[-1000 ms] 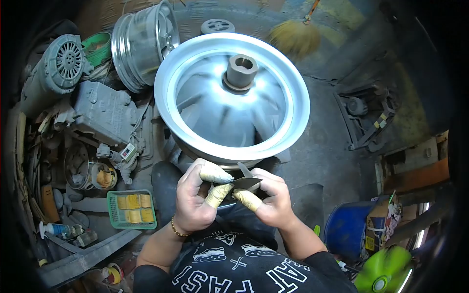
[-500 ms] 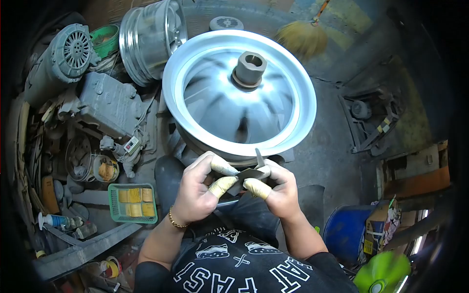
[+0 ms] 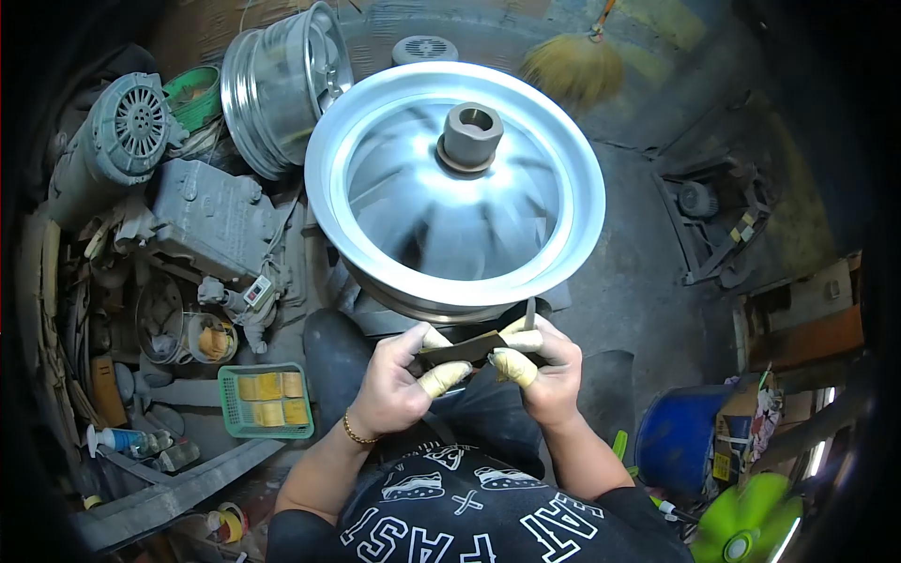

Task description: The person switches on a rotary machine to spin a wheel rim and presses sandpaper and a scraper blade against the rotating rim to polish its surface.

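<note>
Both hands are together above my lap, with pale yellow wrapping on the thumbs and fingers. My left hand (image 3: 399, 375) is closed, pinching one end of a dark, folded piece of sandpaper (image 3: 462, 351) between thumb and fingers. At its other end, my right hand (image 3: 547, 372) grips the same piece. A thin grey strip (image 3: 530, 313), perhaps a blade, sticks up from the right fingers; its lower part is hidden. Just beyond the hands, a silver wheel rim (image 3: 330, 220) lies tilted, its spokes smeared, with a large hex nut (image 3: 472, 134) at its hub. Neither hand touches the rim.
At left are a green basket (image 3: 226, 413) of yellow squares, a dusty grey machine (image 3: 211, 214) and a motor (image 3: 117, 131). Another rim (image 3: 266, 98) stands behind them. A broom (image 3: 574, 70) is at the back, a blue drum (image 3: 671, 436) and green fan (image 3: 746, 525) at right.
The sandpaper has turned from an angled position to lie more level across both hands, and the hands sit slightly lower. The grey strip has shifted right. The rim's blurred spoke pattern differs; the view has shifted slightly.
</note>
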The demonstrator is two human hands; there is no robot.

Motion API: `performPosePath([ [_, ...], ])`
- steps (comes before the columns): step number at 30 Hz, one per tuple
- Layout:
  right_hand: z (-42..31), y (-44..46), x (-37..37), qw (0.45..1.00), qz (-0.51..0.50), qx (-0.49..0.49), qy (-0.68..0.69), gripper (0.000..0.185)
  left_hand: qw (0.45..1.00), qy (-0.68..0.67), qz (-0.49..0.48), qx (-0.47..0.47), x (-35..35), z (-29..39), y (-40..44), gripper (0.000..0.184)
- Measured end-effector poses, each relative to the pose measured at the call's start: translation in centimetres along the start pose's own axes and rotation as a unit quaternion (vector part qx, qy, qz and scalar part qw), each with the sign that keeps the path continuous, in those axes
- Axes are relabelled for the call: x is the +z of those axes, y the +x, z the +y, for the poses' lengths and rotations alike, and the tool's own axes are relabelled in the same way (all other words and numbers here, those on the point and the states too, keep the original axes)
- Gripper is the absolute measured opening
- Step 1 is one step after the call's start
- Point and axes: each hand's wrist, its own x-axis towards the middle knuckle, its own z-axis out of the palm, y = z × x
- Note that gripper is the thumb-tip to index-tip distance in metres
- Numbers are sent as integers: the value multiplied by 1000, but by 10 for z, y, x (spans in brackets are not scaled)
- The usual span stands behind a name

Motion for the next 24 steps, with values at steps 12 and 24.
performPosePath([
  [12, -12, 4, -18, 996, -32, -67, -55, 21, 967, 165, 91, 170, 5, -1, 10, 19],
  [24, 0, 7, -26, 996, -86, -23, -11, 22, 978, 178, 29, 105, 18, 11, 21, 15],
])
